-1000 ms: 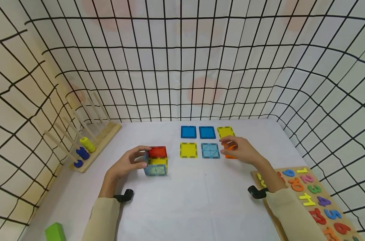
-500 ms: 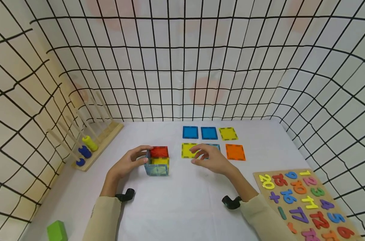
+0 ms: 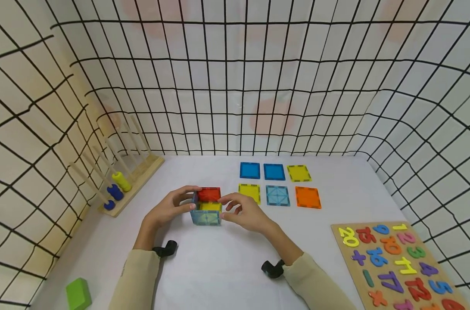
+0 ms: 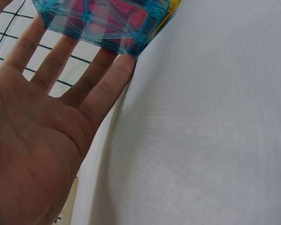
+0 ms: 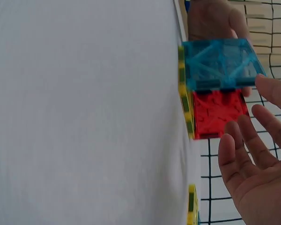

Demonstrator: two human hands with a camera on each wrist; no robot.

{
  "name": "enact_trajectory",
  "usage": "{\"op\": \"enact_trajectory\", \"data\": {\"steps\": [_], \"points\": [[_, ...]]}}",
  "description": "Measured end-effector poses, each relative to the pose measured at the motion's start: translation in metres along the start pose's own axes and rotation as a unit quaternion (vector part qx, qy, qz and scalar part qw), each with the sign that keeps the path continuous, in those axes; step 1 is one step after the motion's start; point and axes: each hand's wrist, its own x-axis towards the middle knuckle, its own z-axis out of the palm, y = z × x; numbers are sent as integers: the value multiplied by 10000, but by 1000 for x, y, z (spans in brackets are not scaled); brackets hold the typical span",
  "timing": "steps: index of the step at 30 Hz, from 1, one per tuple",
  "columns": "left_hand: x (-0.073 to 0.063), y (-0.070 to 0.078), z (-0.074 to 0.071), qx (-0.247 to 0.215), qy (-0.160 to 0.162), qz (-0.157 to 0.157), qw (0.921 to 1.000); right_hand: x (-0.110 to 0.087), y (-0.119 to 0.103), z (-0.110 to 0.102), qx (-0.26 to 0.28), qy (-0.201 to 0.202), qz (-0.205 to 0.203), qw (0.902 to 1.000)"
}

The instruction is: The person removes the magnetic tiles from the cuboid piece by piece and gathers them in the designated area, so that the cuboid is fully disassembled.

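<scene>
L hand (image 3: 166,209) steadying a small lidless box of translucent coloured plastic tiles (image 3: 206,212), R hand (image 3: 248,212) w/ nothing in it.
Box just L of ctr in head frame: lt-blue near wall (image 3: 206,219), red far wall (image 3: 209,194), yellow base (image 3: 210,207). L hand grips its left side, thumb & fingers braced across it; R thumb & fingertips apart at its rt edge, loosely bent, contact hard to tell. Six flat square plastic tiles (image 3: 278,195) lie rt of ctr. To do this well, I'd judge: L grip light & low so walls sit square; R fingertips on evenly, thumb near, index far, no twist; a sideways shove could prob. pop the edge joins.
</scene>
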Motion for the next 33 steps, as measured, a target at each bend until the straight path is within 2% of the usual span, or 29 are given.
{"op": "enact_trajectory", "data": {"steps": [8, 21, 33], "points": [[0, 2, -1, 1, -37, 65, 10000, 4, -7, 14, 164, -16, -18, 9999], [1, -4, -2, -31, -80, 195, 9998, 8, -13, 26, 131, -80, -153, 9998], [1, -4, -2, -42, -110, 233, 9997, 15, -15, 40, 99, -109, -207, 9997]]}}
